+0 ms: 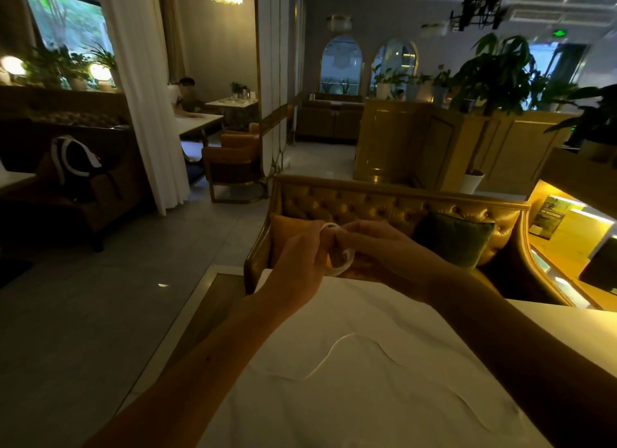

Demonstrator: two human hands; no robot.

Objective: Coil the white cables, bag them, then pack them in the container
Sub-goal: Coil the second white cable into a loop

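Hovering mid-frame over the white desk (pixel 367 397), left hand (pixel 300 257) and right hand (pixel 384 254) both pinched a cable coil (pixel 344 268); gold sofa (pixel 367 204) above them.

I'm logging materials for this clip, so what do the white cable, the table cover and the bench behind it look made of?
The white cable looks plastic-sheathed, smooth and bendy, since it loops tightly. The table cover seems to be white cloth, matte, with soft wrinkles. The bench looks like leather or faux leather, glossy and button-tufted; which of the two, I can't tell.
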